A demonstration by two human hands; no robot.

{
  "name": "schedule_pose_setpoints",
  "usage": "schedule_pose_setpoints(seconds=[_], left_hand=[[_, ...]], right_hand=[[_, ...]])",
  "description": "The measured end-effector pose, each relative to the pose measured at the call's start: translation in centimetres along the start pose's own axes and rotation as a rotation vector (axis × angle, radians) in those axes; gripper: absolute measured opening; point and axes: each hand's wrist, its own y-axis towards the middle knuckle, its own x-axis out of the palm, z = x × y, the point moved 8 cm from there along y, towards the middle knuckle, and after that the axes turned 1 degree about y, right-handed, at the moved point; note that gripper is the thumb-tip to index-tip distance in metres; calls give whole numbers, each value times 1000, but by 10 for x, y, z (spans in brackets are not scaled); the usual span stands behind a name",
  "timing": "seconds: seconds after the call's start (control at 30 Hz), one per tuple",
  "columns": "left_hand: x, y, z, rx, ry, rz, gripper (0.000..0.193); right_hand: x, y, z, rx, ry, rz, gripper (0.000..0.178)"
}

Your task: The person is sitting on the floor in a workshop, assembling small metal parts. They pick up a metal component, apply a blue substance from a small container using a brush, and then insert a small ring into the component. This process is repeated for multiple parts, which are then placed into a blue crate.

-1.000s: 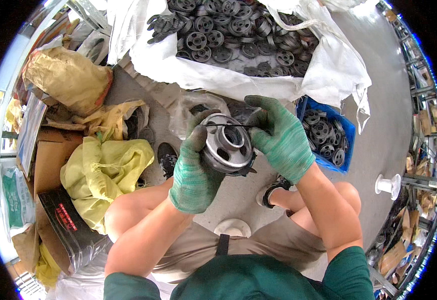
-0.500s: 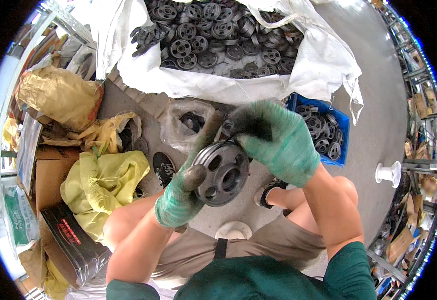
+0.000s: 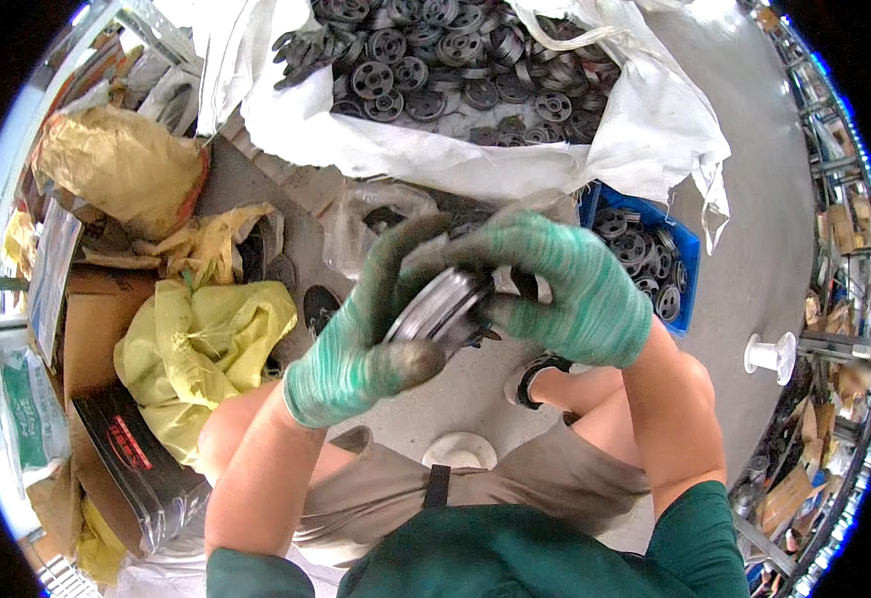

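Note:
A dark grey grooved pulley [image 3: 437, 311] is between my hands above my lap, tipped so its rim faces up. Motion smears it a little. My left hand [image 3: 350, 344], in a green and grey work glove, grips its left side, thumb along the near edge and fingers over the far one. On the other side my right hand [image 3: 580, 287], gloved alike, has its fingers curled onto the pulley's upper right edge. Those fingertips are dark and partly hidden, so I cannot tell whether they pinch anything else.
Ahead, a white woven sack [image 3: 435, 164] lies open, full of pulleys. A blue crate [image 3: 688, 289] of similar pulleys is at right, with a white spool [image 3: 771, 353] farther right. To the left are a yellow sack [image 3: 206, 339], a cardboard box [image 3: 101, 339] and a black box [image 3: 146, 478].
The pulley has turned from showing its holed face to showing its rim edge-on. My left hand has opened wider around it, and my right hand has shifted slightly right.

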Motion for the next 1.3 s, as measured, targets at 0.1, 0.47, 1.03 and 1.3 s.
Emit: schedule_pose_setpoints(seconds=[0.1,0.47,1.03,1.3], left_hand=[[-23,4,8,135,76,101,110],[-95,4,56,270,-247,402,53],[-152,-75,110,657,-338,637,40],[-151,-48,103,650,-326,598,43]], right_hand=[[-3,6,-1,-5,16,60,51],[45,75,1,-9,353,278,42],[212,95,321,906,-844,-348,48],[152,50,401,581,-770,-251,41]])
